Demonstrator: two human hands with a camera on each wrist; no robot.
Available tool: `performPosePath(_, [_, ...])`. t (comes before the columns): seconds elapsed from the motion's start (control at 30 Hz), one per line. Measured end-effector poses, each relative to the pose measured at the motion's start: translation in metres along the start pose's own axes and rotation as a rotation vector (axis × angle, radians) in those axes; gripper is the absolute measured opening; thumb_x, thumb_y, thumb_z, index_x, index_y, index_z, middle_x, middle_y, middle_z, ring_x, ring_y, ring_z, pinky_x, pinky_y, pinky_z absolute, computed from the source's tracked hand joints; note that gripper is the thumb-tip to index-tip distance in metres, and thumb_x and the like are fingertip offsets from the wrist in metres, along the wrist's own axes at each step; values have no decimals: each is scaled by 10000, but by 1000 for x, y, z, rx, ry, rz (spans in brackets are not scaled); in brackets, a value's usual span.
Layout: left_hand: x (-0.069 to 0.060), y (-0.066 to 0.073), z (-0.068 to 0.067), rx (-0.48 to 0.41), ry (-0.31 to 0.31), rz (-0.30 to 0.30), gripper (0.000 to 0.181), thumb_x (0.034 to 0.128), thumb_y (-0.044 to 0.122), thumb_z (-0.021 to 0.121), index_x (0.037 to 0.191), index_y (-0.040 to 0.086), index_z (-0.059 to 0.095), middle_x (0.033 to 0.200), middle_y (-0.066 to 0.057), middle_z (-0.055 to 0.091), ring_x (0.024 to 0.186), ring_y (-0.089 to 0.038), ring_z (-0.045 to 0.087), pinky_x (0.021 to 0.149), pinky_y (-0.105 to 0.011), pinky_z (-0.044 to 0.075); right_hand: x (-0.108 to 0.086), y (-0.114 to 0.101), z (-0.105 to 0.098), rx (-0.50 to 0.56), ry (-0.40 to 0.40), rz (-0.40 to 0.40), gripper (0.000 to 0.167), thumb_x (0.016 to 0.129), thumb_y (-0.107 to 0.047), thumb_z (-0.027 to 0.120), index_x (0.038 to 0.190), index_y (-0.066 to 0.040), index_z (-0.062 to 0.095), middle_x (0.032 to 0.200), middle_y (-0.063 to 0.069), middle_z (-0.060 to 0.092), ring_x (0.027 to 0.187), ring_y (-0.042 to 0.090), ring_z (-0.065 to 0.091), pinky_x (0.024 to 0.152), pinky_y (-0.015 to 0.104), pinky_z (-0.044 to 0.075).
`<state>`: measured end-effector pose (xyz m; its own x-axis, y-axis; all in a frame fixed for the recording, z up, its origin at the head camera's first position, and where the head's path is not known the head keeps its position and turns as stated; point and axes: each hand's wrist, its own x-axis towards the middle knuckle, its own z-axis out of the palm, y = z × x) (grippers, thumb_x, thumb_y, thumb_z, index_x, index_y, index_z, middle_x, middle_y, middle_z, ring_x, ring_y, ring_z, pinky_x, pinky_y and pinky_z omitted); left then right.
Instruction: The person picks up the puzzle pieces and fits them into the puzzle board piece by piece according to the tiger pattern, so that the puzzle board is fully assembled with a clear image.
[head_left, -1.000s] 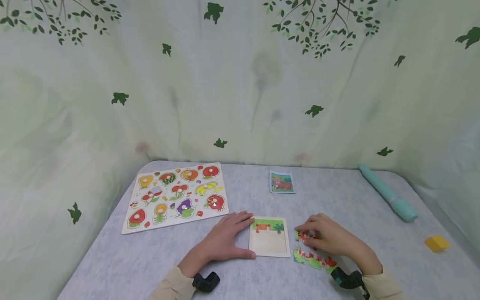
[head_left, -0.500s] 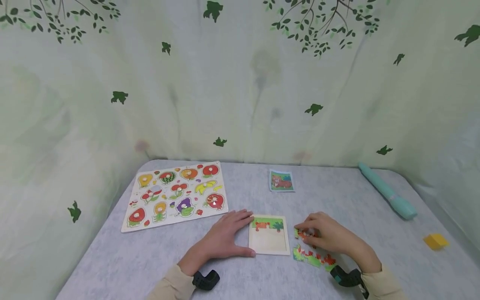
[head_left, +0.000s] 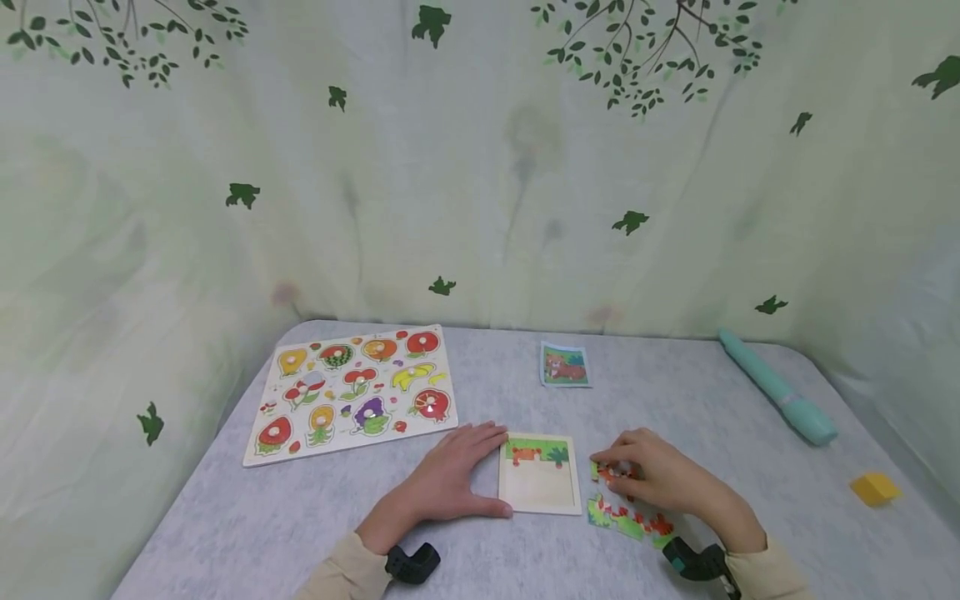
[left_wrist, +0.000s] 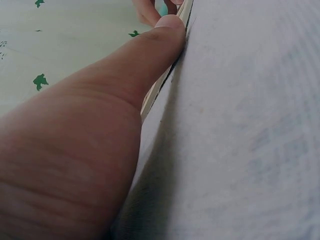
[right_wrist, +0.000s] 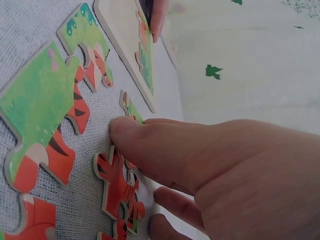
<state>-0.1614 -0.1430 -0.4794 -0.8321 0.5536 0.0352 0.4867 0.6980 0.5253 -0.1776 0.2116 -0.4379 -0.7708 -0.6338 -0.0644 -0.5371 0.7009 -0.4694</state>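
Note:
A small square puzzle board (head_left: 540, 492) lies flat, with a strip of green and orange picture along its far side. My left hand (head_left: 446, 482) rests beside it, fingers spread, with fingertips and thumb at its left edge; the left wrist view shows the thumb (left_wrist: 145, 55) against the board's edge. Right of the board, my right hand (head_left: 663, 471) pinches a puzzle piece (right_wrist: 133, 111) between thumb and fingers, which partly hide it. Several loose tiger-striped pieces (right_wrist: 37, 100) lie around that hand, some in a row nearer me (head_left: 628, 523).
At the left lies a large fruit board (head_left: 356, 392). A small picture card (head_left: 565, 366) is behind the puzzle board. A teal rolled item (head_left: 780, 390) lies at the back right, and a yellow block (head_left: 874, 489) near the right edge. A printed curtain (head_left: 480, 167) hangs behind.

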Motion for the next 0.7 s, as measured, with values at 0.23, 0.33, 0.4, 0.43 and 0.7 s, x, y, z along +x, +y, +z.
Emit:
performPosePath(0.23, [1,1,-2,4,-11,-14,1031,785,765,721,1591,200,416,1650,32,387,1560,-199,287,1279,-520,227,1,-1,-3,-21,2,-4,343,940,-278,771,1273,-198,750,1042,-120,657,886,92,487,700,245,447])
performPosePath(0.33, [1,2,-2,-2,-16,-18,1030,784,757,728,1592,201,415,1653,32,383,1563,-199,280,1281,-520,221,1,-1,-2,-20,1,1,338,941,-280,770,1268,-199,753,1046,-116,664,887,94,490,698,246,448])
performPosePath(0.4, [1,2,-2,-2,-16,-16,1031,783,756,730,1592,201,415,1653,30,383,1562,-200,282,1281,-519,220,0,-1,-1,-22,7,-2,333,943,-271,768,1267,-196,754,1047,-112,666,886,94,491,693,245,446])
performPosePath(0.43, [1,2,-2,1,-13,-13,1031,783,755,731,1591,197,416,1651,26,387,1560,-203,287,1279,-522,223,0,-1,-1,-26,12,-6,332,944,-268,767,1267,-194,754,1045,-110,666,882,93,489,688,243,444])
performPosePath(0.7, [0,2,-1,-6,-17,-25,1031,779,756,734,1591,205,416,1652,36,383,1562,-195,279,1285,-513,213,-1,-2,1,-44,51,-22,312,945,-264,768,1244,-173,764,986,-111,660,820,74,475,645,220,435])
